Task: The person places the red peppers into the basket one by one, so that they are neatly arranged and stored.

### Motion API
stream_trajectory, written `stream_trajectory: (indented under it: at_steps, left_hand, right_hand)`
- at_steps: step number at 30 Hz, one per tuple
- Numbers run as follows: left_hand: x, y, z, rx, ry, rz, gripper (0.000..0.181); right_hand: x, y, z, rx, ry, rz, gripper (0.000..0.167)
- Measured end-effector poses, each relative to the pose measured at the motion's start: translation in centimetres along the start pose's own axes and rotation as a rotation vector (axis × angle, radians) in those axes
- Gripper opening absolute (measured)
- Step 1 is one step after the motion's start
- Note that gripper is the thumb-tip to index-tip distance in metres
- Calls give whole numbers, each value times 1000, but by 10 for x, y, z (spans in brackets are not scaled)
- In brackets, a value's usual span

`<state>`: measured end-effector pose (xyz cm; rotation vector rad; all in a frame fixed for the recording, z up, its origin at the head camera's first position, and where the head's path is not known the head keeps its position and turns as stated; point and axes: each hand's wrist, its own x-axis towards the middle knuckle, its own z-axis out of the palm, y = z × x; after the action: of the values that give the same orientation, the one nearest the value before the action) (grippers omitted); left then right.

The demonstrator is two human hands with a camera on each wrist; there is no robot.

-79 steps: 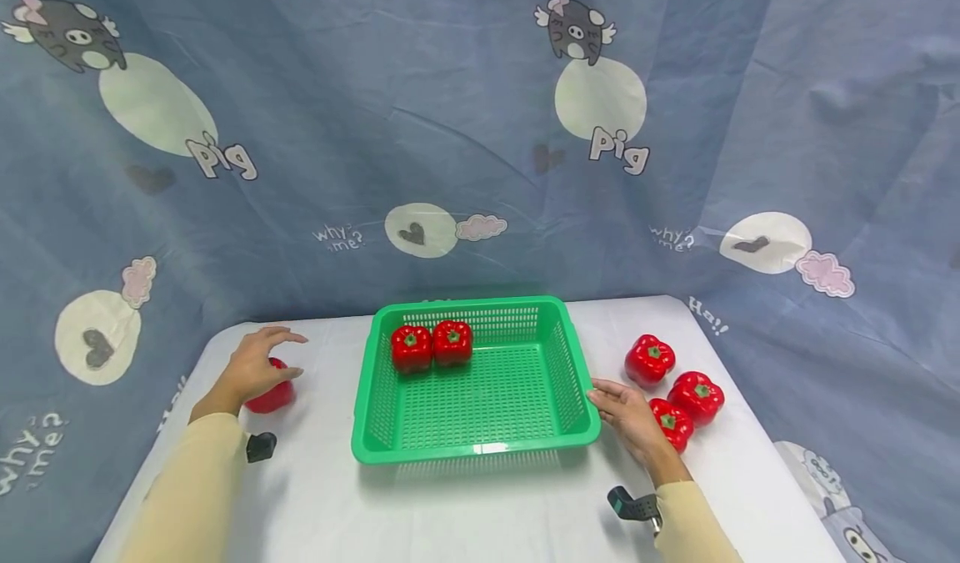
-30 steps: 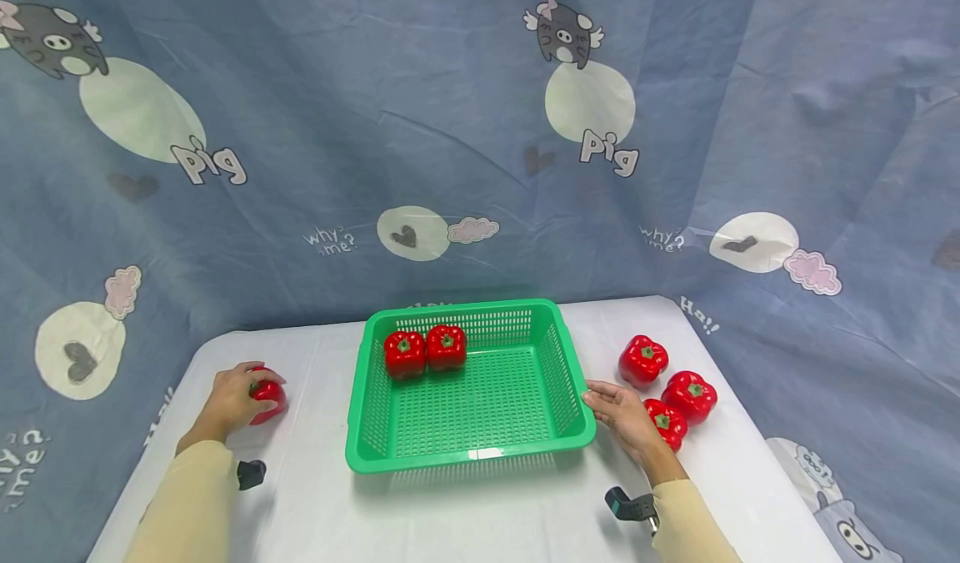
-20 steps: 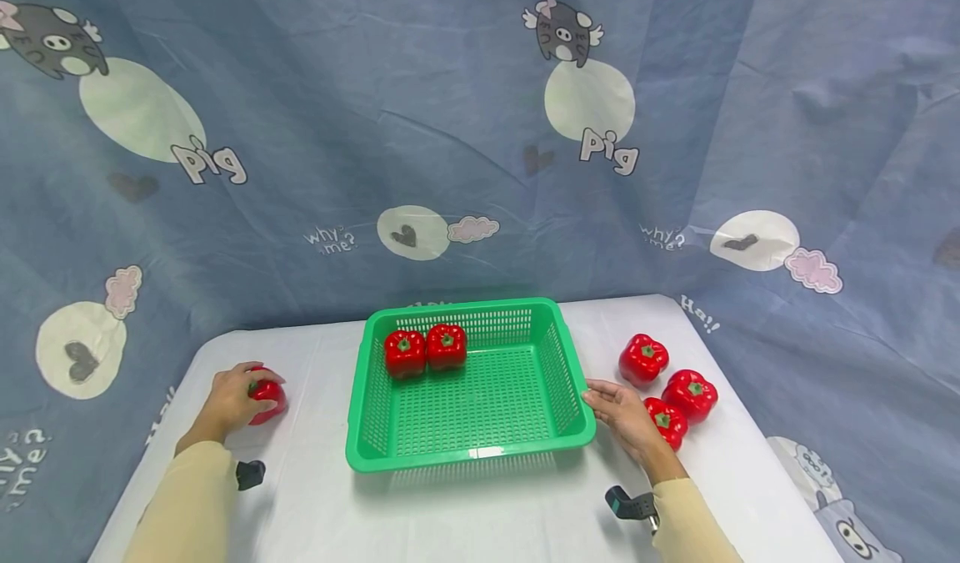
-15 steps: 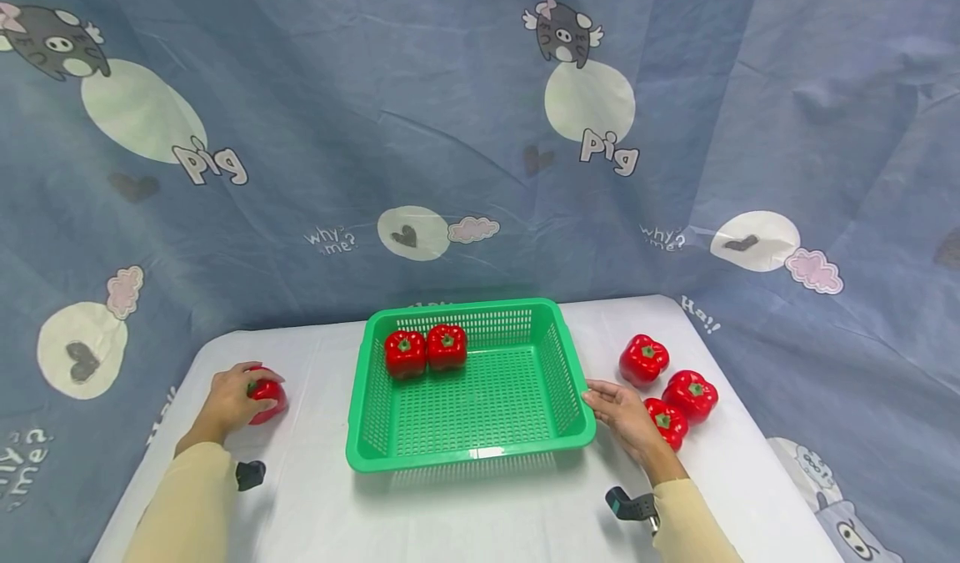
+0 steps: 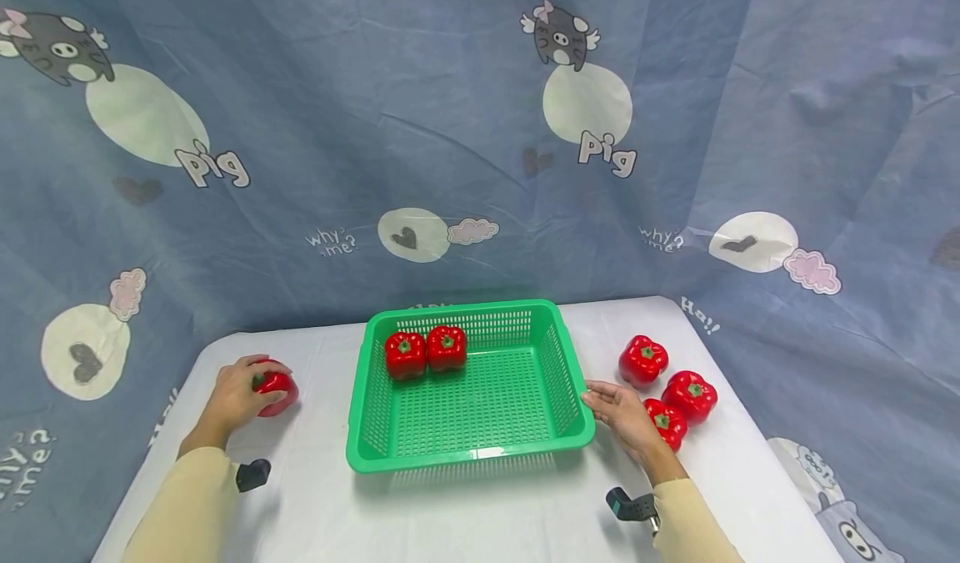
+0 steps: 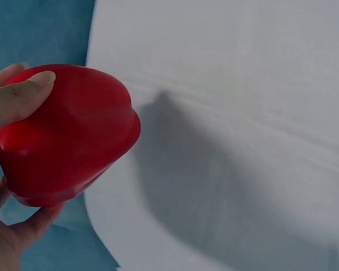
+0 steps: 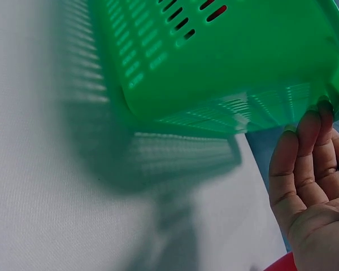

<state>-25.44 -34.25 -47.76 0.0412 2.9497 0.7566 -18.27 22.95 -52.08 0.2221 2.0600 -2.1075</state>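
My left hand (image 5: pixel 238 394) grips a red bell pepper (image 5: pixel 280 389) at the table's left side. In the left wrist view the thumb lies over the pepper (image 6: pixel 68 132) and other fingers are beneath it, with its shadow on the cloth. A green basket (image 5: pixel 472 454) stands mid-table with two red peppers (image 5: pixel 406 356) side by side in its back left corner. At the basket's right side my right hand (image 5: pixel 628 419) touches the rim with extended fingers; the right wrist view shows those fingertips (image 7: pixel 309 121) against the basket wall (image 7: pixel 243 62).
Three more red peppers (image 5: pixel 642 361) lie on the white table (image 5: pixel 465 521) to the right, one of them close beside my right hand. Behind the table hangs a blue patterned cloth (image 5: pixel 465 129).
My left hand has closed round the left pepper since the earliest frame, and both have since shifted slightly right and back. The right hand stays at the basket rim.
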Motion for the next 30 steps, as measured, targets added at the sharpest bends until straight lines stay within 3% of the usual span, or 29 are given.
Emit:
stream_trajectory:
  at_steps: [5, 12, 19, 30]
  left_hand:
    - [0, 10, -5, -19, 34, 56, 50]
    - [-3, 22, -13, -36, 37, 84, 52]
    - [-3, 38, -26, -18, 73, 153, 54]
    - [-4, 59, -38, -24, 83, 207, 58]
  right_hand:
    - [1, 0, -2, -10, -6, -8, 46]
    - [2, 0, -2, -18, -27, -9, 47]
    - [1, -1, 1, -31, -2, 1, 46]
    - [1, 0, 0, -30, 13, 1, 45]
